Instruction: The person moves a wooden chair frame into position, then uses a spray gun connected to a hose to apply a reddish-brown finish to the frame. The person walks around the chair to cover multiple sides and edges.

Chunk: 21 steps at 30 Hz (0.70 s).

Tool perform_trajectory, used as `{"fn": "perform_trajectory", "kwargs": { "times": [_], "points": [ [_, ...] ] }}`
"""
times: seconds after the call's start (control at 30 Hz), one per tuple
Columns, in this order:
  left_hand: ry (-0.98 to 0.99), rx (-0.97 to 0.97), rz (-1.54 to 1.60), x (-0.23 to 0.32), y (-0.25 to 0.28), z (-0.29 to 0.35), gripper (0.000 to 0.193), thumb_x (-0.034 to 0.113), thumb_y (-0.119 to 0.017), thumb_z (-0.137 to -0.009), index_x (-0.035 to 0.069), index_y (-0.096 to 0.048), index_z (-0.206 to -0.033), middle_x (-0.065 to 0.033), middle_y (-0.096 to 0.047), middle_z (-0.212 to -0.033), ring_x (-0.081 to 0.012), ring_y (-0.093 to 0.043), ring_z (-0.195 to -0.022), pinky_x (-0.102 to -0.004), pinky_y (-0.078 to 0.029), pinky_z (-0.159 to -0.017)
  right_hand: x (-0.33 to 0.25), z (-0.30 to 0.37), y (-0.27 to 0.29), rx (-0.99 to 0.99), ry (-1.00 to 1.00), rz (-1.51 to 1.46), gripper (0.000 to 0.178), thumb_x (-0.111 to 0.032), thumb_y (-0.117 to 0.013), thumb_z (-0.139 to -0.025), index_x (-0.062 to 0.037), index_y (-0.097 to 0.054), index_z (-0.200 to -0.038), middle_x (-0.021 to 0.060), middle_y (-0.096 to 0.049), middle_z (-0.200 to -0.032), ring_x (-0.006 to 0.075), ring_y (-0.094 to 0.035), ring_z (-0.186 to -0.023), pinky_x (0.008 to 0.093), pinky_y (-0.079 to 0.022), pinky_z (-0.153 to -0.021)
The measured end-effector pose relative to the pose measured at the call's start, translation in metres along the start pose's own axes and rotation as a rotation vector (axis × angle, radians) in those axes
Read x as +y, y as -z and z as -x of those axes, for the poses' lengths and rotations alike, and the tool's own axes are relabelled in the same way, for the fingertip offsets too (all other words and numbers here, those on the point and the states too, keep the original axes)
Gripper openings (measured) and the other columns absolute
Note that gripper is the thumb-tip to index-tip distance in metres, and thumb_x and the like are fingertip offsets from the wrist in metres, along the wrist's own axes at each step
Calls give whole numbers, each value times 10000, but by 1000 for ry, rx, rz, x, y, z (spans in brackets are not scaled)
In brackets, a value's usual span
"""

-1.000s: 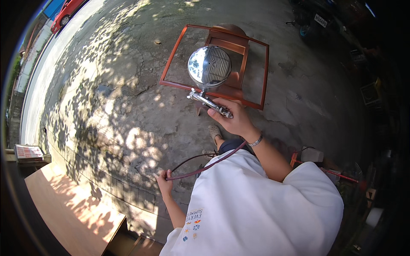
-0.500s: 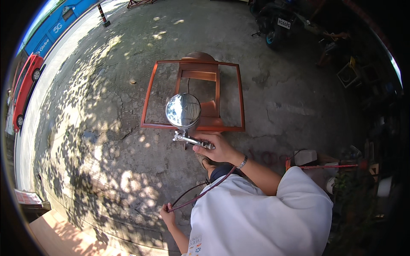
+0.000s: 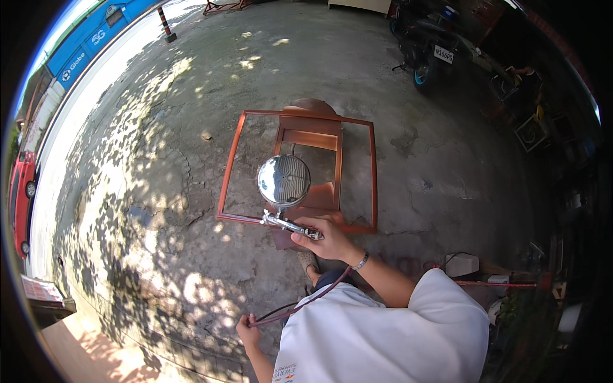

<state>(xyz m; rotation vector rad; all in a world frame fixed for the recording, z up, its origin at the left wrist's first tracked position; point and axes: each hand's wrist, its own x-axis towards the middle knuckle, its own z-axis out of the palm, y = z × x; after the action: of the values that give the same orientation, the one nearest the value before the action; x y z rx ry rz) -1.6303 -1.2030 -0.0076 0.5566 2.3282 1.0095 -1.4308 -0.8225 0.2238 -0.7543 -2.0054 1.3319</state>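
My right hand [image 3: 329,237] is closed around the handle of a paint spray gun [image 3: 284,180], with its shiny round metal cup uppermost. The gun is above the near side of a reddish-brown rectangular frame [image 3: 374,172]; from this angle, I cannot tell the gap between them. Beneath the frame stands a similarly coloured wooden piece [image 3: 311,138] with a rounded far end, perhaps a chair. Down to the left, my left hand [image 3: 248,332] is closed on a dark reddish hose [image 3: 306,305], which runs up toward my right wrist.
Cracked concrete, dappled with sunlight, surrounds the frame. A parked motorcycle [image 3: 424,54] stands at the far right, and assorted clutter lines the shaded right side. At far left are a red car [image 3: 23,198] and a striped post [image 3: 166,25]. My shoe [image 3: 308,260] is close to the frame's near edge.
The view has shifted, so the frame, gun and motorcycle sit lower and slightly farther right in the picture. Both hands keep their hold on the gun and hose.
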Motion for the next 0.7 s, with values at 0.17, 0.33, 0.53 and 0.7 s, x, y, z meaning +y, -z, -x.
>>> {"fn": "perform_trajectory", "kwargs": {
  "times": [0.17, 0.33, 0.53, 0.7],
  "points": [
    [10, 58, -45, 34, 4, -19, 355, 224, -674, -955, -31, -565, -734, -65, -449, -558, -120, -397, -562, -318, -351, -511, 10, -49, 6, 10, 8, -36, 348, -325, -686, -954, 2, -687, -1076, 66, -637, -726, 151, -606, -658, 307, -467, -622],
    [95, -7, -159, 89, 11, -41, 363, 290, -671, -956, -21, -605, -781, -106, -452, -544, -179, -404, -515, -363, -348, -510, 22, -79, 20, -59, -30, -68, 337, -325, -667, -964, 3, -695, -1037, 49, -649, -729, 139, -601, -654, 297, -445, -608],
    [153, -70, -144, 45, 1, -38, 330, 304, -675, -932, -7, -638, -826, -154, -499, -575, -264, -456, -520, -400, -388, -543, 35, -98, -10, -45, -104, 33, 354, -333, -663, -958, 14, -696, -1017, 90, -701, -773, 222, -611, -719, 359, -472, -701],
    [148, -113, -79, 39, 5, -62, 326, 296, -668, -935, -9, -641, -826, -166, -515, -586, -271, -469, -529, -401, -392, -550, 31, -101, -15, -60, -215, 3, 367, -355, -650, -978, 8, -698, -962, 51, -701, -751, 90, -511, -475, 268, -379, -456]
  ]
}}
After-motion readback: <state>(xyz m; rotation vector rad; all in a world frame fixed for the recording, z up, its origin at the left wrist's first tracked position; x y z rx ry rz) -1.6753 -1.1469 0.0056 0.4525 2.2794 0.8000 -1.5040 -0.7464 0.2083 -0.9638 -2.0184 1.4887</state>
